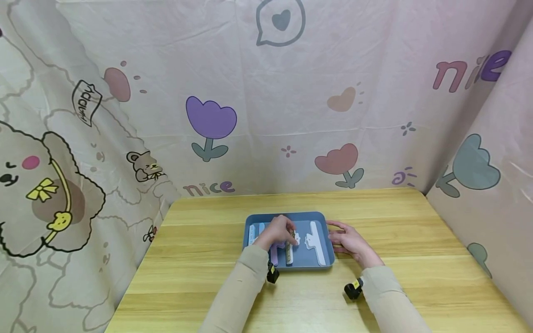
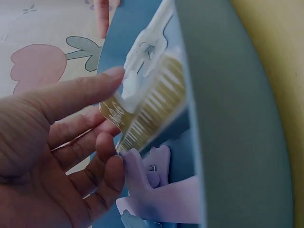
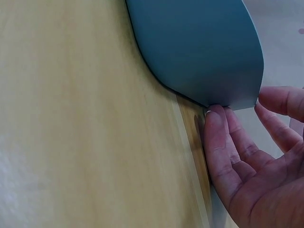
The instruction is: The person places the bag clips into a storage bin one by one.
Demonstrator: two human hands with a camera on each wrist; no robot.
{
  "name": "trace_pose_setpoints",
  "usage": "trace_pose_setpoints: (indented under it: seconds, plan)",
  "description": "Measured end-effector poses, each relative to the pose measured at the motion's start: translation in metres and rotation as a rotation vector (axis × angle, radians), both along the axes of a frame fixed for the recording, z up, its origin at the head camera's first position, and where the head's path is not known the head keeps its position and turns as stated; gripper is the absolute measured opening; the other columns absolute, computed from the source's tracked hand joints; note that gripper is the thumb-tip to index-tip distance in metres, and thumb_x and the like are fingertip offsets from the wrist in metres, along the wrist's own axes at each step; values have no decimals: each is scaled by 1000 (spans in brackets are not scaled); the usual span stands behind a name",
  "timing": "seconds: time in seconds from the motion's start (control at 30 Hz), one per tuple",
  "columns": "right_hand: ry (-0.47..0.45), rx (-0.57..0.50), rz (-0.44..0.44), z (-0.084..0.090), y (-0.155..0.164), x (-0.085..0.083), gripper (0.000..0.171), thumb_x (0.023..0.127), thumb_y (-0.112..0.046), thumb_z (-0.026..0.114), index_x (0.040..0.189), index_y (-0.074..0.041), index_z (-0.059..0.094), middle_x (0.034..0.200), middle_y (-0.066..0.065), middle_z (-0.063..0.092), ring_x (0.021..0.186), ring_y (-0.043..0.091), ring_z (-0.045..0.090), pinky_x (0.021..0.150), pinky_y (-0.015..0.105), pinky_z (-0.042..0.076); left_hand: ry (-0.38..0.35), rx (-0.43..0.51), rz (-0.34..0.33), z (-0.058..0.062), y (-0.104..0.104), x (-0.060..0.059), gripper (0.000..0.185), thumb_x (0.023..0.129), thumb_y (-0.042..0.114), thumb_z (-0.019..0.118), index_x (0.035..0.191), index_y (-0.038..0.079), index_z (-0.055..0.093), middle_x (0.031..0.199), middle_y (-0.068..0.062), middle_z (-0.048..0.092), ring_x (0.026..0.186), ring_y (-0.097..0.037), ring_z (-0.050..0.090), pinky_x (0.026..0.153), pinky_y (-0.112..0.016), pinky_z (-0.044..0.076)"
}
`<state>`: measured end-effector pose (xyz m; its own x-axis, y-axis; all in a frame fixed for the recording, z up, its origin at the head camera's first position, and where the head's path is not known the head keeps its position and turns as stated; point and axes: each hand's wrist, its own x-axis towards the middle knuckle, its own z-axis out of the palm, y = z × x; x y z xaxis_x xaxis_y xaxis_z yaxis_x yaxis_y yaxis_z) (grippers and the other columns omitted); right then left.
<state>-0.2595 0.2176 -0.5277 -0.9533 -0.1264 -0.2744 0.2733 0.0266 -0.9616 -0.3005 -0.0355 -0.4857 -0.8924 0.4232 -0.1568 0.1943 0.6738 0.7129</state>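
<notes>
A brown clip (image 2: pixel 159 104) with white stripes is held at its handle by my left hand (image 1: pixel 275 232), thumb and fingers pinching it inside the blue tray (image 1: pixel 291 216). Beside it on the near-left side lies a purple clip (image 2: pixel 164 202). Toward the tray's right side is a white clip (image 1: pixel 317 243) with a long bar. Light blue clips (image 1: pixel 251 234) lie at the left end, partly covered by my left hand. My right hand (image 1: pixel 350 241) rests its extended fingers (image 3: pixel 218 135) against the outside of the tray's right wall.
The tray stands on a wooden table (image 1: pixel 200 259). A patterned curtain (image 1: pixel 266 111) hangs behind the table and at both sides. Small black cameras (image 1: pixel 354 289) are strapped at the wrists over beige sleeves (image 1: pixel 237 291).
</notes>
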Motion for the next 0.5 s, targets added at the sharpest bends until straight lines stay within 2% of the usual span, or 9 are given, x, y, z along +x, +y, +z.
trace_pose_setpoints:
  seconds: [0.13,0.23,0.37,0.5]
  plan:
    - [3,1,4,0,0,0,58,94,0,56,149,-7,40,139,29,48,102,28,66,80,43,57,16,-52,2,1,0,2,39,67,7,89,102,1,73,88,-3,65,77,-15,57,70,-31,53]
    - [3,-3,4,0,0,0,58,94,0,56,149,-7,39,137,28,50,101,28,66,79,42,58,9,-62,3,3,-1,3,43,68,8,89,108,2,73,95,-4,67,84,-16,60,76,-33,54]
    - [4,-9,8,0,0,0,58,94,1,55,149,-7,39,136,28,50,101,27,66,79,42,58,-27,-39,-2,6,-3,6,51,70,9,88,117,0,70,106,-8,68,94,-19,63,85,-38,54]
    - [5,-8,10,0,0,0,57,95,1,54,149,-6,38,135,28,51,101,28,66,79,42,58,-34,-11,-6,12,-6,8,52,73,10,86,120,-2,67,110,-12,68,95,-22,63,86,-40,54]
